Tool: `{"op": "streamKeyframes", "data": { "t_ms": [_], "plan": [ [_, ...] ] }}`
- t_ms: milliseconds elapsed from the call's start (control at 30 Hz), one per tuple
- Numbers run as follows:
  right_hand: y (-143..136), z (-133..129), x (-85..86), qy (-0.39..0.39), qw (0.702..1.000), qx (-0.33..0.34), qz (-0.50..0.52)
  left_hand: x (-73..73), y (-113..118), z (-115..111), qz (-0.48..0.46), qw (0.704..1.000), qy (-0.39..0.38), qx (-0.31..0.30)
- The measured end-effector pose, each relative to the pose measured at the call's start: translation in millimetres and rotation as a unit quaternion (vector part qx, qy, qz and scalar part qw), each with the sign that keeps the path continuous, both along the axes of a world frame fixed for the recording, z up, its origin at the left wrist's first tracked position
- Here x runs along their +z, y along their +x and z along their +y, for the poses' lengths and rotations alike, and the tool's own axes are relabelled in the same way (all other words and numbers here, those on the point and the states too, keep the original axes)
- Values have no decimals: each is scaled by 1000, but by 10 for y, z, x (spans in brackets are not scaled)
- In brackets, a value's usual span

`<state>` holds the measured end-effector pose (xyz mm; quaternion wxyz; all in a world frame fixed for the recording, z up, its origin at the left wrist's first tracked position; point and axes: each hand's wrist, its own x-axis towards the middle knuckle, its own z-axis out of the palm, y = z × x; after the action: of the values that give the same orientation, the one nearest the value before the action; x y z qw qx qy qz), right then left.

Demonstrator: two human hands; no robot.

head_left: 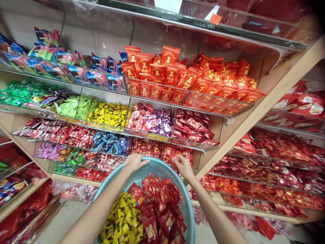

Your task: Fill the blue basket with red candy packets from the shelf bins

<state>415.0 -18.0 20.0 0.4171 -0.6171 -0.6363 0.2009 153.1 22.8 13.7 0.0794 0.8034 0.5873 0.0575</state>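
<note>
A round light-blue plastic basket (pixel 191 206) is in front of me, holding yellow-wrapped candies (pixel 124 217) on its left side and red candy packets (pixel 162 196) on its right. My left hand (pixel 134 163) is closed over the far rim of this basket, the thumb lying along the edge. Just beyond the rim on the right, my right hand (pixel 185 166) is pinched by the lower shelf bin, with a small red candy packet (pixel 174 163) at its fingertips. The fingers partly cover that packet.
Clear-fronted shelves hold orange-red packets (pixel 167 74), yellow sweets (pixel 109 114), purple and red sweets (pixel 161 121) and blue packets (pixel 110 143). A wooden upright (pixel 238 115) divides this rack from another on the right. Plastic bags (pixel 76 191) lie on the floor at left.
</note>
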Motion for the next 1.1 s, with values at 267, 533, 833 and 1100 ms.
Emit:
{"op": "streamKeyframes", "data": {
  "t_ms": [267,533,833,1100],
  "plan": [
    [-918,-439,-70,-102,974,196,51,-15,7,-10,-1,1000,5,5],
    [-1416,-369,-539,-164,941,246,-165,-2,11,-27,9,1000,24,-9],
    [-1572,-405,-531,-24,866,264,-423,5,12,-42,17,1000,24,-5],
    [-1819,-255,-647,12,834,407,-372,-11,4,-41,13,1000,25,-3]
  ]
}}
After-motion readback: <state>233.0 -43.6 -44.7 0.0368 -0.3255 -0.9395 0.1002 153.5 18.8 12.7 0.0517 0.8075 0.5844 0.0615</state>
